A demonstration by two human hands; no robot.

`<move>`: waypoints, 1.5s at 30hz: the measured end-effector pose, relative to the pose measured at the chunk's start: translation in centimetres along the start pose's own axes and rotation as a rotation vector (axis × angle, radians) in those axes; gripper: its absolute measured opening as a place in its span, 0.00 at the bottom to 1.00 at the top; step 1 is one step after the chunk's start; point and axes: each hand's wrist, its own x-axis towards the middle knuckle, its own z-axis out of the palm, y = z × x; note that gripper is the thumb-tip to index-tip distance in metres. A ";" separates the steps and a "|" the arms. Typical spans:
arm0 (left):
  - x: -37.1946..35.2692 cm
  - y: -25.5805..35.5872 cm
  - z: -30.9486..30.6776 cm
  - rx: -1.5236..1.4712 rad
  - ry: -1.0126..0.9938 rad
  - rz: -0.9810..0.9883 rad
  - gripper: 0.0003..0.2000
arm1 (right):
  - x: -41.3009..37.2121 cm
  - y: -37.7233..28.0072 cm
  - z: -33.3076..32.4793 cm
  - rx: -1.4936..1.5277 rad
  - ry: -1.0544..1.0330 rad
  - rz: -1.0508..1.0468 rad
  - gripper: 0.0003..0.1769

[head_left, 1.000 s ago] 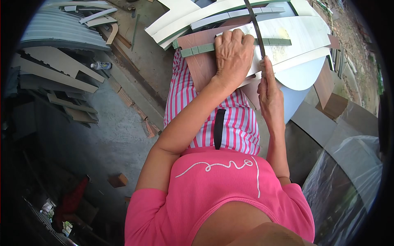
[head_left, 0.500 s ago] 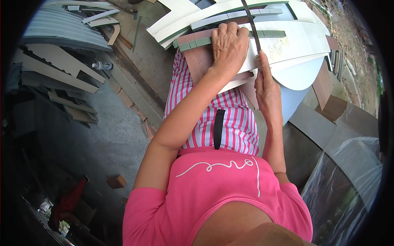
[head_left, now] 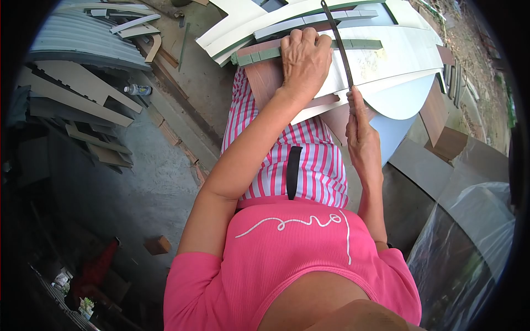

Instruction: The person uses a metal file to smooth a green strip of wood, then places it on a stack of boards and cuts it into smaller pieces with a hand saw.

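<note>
My left hand (head_left: 307, 62), fingers curled, presses down on a green strip (head_left: 359, 44) with several crosswise cuts showing at its left end. The strip lies across a white board (head_left: 381, 60) above my lap, with a reddish-brown board (head_left: 262, 83) under its left part. In my right hand (head_left: 362, 129) is one end of a long, thin, dark hacksaw blade (head_left: 340, 49), my forefinger stretched along it. The blade points away from me and crosses the strip just right of my left hand. A pale grey strip (head_left: 326, 19), also cut crosswise, lies farther off.
Curved white panels (head_left: 237, 30) lie beyond the strip. To the left are cut board pieces (head_left: 83, 91), a corrugated sheet (head_left: 91, 36) and a small bottle (head_left: 137, 89). Clear plastic sheeting (head_left: 469, 237) hangs at the right. A brown block (head_left: 158, 245) is on the floor.
My right hand has drawn the blade back towards me, so its far end with a hole now shows. My left hand stays on the green strip, shifted very slightly left.
</note>
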 end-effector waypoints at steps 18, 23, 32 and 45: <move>-0.4 0.3 0.0 -0.022 -0.010 -0.025 0.09 | 1.2 -0.8 0.5 0.034 0.029 0.020 0.30; -0.3 0.2 0.0 -0.037 -0.007 -0.022 0.09 | 0.1 0.5 0.4 -0.003 0.017 0.008 0.34; -0.2 -0.1 0.0 -0.006 0.002 -0.021 0.10 | 3.7 -2.0 1.0 0.037 0.047 -0.024 0.30; -0.1 -0.1 -0.1 -0.031 -0.003 -0.017 0.10 | -0.6 -0.1 0.4 0.070 0.026 0.047 0.31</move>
